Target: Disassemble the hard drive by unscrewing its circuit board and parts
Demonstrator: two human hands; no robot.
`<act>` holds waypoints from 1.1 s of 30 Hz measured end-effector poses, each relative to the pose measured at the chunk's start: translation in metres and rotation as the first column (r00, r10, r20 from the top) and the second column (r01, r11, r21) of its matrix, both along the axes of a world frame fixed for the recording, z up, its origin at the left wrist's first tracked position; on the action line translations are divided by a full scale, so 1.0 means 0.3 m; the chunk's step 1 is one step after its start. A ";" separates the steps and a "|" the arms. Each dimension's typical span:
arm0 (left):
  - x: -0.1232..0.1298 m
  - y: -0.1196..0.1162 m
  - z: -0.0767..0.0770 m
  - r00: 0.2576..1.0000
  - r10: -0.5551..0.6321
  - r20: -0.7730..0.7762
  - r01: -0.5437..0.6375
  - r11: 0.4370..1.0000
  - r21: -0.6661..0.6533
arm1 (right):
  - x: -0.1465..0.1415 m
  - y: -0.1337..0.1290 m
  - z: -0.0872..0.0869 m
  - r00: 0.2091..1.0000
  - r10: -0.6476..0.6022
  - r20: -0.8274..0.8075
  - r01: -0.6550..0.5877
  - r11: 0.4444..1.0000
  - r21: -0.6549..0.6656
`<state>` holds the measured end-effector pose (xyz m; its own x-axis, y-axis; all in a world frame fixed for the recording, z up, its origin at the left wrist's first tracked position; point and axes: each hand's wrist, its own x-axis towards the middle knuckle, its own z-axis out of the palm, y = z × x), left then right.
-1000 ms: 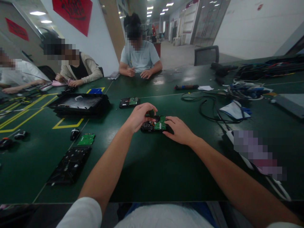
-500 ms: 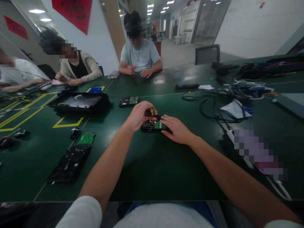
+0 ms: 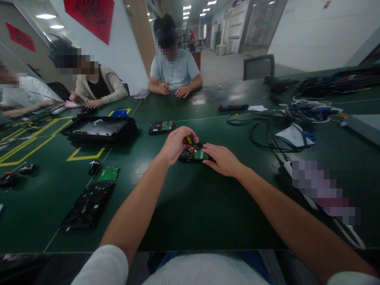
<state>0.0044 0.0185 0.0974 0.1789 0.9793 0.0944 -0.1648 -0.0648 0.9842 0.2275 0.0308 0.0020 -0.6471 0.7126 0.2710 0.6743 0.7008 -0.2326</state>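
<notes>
A hard drive (image 3: pixel 194 154) with its green circuit board facing up lies on the dark green table in front of me. My left hand (image 3: pixel 177 144) is closed around a screwdriver (image 3: pixel 189 139) with a yellow and black handle, held over the drive's far left part. The screwdriver's tip is hidden from view. My right hand (image 3: pixel 222 159) lies flat over the drive's right end, fingers stretched out and resting on it. Farther back and to the left lies a second hard drive (image 3: pixel 161 127), also board side up.
To the left are a black tray (image 3: pixel 99 130), a loose green circuit board (image 3: pixel 109 173), a black drive casing (image 3: pixel 88 206) and a small black-and-white object (image 3: pixel 94 167). Cables (image 3: pixel 264 132), a cloth (image 3: pixel 293 136) and a power strip (image 3: pixel 301 184) lie right. Several people sit across the table.
The hard drive and both hands have shifted very slightly to the right. My left hand keeps its grip on the screwdriver, whose handle shows a little more.
</notes>
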 end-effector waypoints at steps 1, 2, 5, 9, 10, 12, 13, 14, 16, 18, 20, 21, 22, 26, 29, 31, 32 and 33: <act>0.000 0.002 -0.003 1.000 -0.003 0.008 0.003 1.000 0.000 | 0.000 0.000 0.001 1.000 -0.003 0.000 0.003 1.000 -0.001; 0.001 0.003 -0.005 1.000 -0.006 0.015 0.006 1.000 0.001 | 0.000 0.000 0.000 1.000 -0.004 0.000 0.004 1.000 0.000; 0.003 0.006 -0.008 1.000 -0.016 0.026 0.016 1.000 0.006 | -0.002 -0.004 -0.005 1.000 -0.003 -0.013 0.003 1.000 0.008; 0.003 0.004 -0.004 0.999 -0.019 0.026 0.019 1.000 -0.002 | -0.009 -0.006 -0.010 0.999 -0.007 -0.039 0.008 1.000 0.027; 0.002 0.003 -0.003 0.999 -0.019 0.026 0.019 1.000 -0.005 | -0.011 -0.006 -0.009 0.999 -0.008 -0.042 0.009 0.999 0.030; 0.001 0.002 -0.003 0.999 -0.020 0.028 0.020 1.000 -0.006 | -0.013 -0.004 -0.006 0.999 -0.004 -0.046 0.005 1.000 0.030; 0.001 0.002 -0.004 0.999 -0.022 0.029 0.022 1.000 -0.004 | -0.013 -0.003 -0.005 0.999 0.000 -0.048 0.001 1.000 0.027; 0.000 0.002 -0.004 0.999 -0.024 0.031 0.025 1.000 -0.003 | -0.011 -0.002 -0.004 0.999 0.004 -0.051 -0.003 1.000 0.023; 0.000 0.003 -0.005 0.999 -0.025 0.037 0.025 1.000 -0.002 | -0.006 0.000 -0.007 0.998 0.011 -0.056 -0.010 1.000 0.015; 0.000 0.005 -0.005 0.999 -0.016 0.043 0.016 1.000 -0.007 | 0.001 0.000 -0.015 0.998 0.018 -0.061 -0.018 1.000 0.012; 0.001 0.005 -0.003 0.999 0.001 0.048 0.000 1.000 -0.014 | 0.010 -0.002 -0.023 0.997 0.027 -0.068 -0.027 1.000 0.008; 0.002 0.005 -0.002 0.999 0.007 0.049 -0.006 1.000 -0.017 | 0.013 -0.003 -0.026 0.997 0.031 -0.073 -0.031 1.000 0.004; 0.003 0.005 -0.002 0.999 0.013 0.050 -0.012 1.000 -0.020 | 0.016 -0.005 -0.029 0.996 0.031 -0.078 -0.031 1.000 -0.001; 0.008 0.002 -0.001 0.995 0.067 0.070 -0.064 0.997 -0.037 | 0.025 -0.006 -0.030 0.995 0.003 -0.097 -0.005 1.000 -0.013; 0.014 -0.001 0.002 0.991 0.113 0.070 -0.109 0.992 -0.059 | 0.034 -0.005 -0.022 0.993 -0.034 -0.111 0.034 0.999 -0.005; 0.017 -0.004 0.006 0.991 0.123 0.053 -0.120 0.991 -0.067 | 0.039 -0.007 -0.011 0.992 -0.050 -0.113 0.050 0.999 -0.002; 0.018 -0.004 0.008 0.990 0.133 0.038 -0.130 0.990 -0.062 | 0.041 -0.009 -0.005 0.993 -0.061 -0.105 0.060 0.998 -0.009; 0.018 -0.005 0.011 0.989 0.150 0.018 -0.149 0.988 -0.048 | 0.041 -0.012 0.003 0.993 -0.076 -0.088 0.074 0.997 -0.023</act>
<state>0.0099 0.0170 0.1008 0.0289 0.9983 0.0508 -0.1776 -0.0449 0.9831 0.2400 0.0272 0.0030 -0.5657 0.7642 0.3099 0.7011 0.6435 -0.3072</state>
